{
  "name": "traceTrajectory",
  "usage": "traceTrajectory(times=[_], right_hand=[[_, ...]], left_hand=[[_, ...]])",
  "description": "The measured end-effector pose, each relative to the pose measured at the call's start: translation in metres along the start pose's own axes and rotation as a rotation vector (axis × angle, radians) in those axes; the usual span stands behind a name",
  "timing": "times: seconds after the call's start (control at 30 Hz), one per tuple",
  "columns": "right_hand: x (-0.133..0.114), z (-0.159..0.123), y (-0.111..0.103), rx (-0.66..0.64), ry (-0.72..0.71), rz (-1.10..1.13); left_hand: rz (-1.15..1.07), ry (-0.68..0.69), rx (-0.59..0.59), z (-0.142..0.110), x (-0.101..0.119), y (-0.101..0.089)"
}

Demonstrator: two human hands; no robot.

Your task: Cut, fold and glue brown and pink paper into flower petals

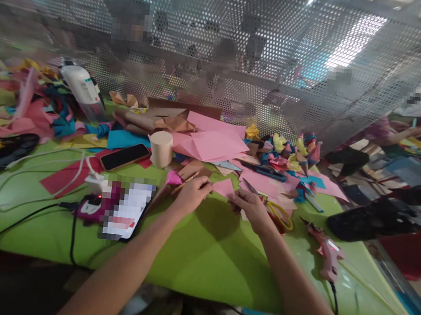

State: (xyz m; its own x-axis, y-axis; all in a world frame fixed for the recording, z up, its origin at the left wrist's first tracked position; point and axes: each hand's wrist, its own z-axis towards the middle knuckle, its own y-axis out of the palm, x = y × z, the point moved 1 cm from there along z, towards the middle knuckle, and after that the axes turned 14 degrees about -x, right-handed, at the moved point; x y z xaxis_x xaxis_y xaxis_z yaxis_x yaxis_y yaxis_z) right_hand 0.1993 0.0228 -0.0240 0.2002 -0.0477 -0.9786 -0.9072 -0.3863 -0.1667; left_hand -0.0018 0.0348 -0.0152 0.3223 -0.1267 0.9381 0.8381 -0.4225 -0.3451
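Observation:
Between my hands, a small piece of pink paper (223, 187) is held up just above the green table (218, 258). My left hand (196, 192) pinches its left edge. On the opposite side, my right hand (245, 204) grips the lower right corner with thumb and fingers. Scissors with yellow handles (281, 216) lie just right of my right hand, partly hidden by it. Brown paper scraps and a bright pink scrap (173, 177) are near my left hand. Behind the hands spread larger pink sheets (215, 145).
Left of my arm lie a lit phone (131, 212), a power strip with cables (92, 205) and a dark phone (125, 157). A beige cup (160, 149) stands behind. A glue gun (328, 252) and a black bottle (377, 220) are at right. Perforated metal (206, 52) closes off the back.

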Motion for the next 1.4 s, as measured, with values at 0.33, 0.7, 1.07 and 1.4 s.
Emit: traceTrajectory(times=[0.33, 0.7, 1.07, 1.4], right_hand=[[0.004, 0.002, -0.008, 0.102, -0.004, -0.067], [0.01, 0.033, -0.012, 0.155, -0.047, -0.48], [-0.044, 0.103, 0.001, 0.183, -0.234, -1.129], [-0.046, 0.128, 0.011, 0.159, -0.321, -1.303]], left_hand=[[0.074, -0.015, 0.045, -0.005, 0.008, 0.002], [0.448, -0.28, 0.08, -0.005, 0.007, -0.006], [0.64, -0.309, 0.179, -0.01, 0.01, -0.01], [0.594, -0.248, 0.195, -0.01, 0.01, -0.005]])
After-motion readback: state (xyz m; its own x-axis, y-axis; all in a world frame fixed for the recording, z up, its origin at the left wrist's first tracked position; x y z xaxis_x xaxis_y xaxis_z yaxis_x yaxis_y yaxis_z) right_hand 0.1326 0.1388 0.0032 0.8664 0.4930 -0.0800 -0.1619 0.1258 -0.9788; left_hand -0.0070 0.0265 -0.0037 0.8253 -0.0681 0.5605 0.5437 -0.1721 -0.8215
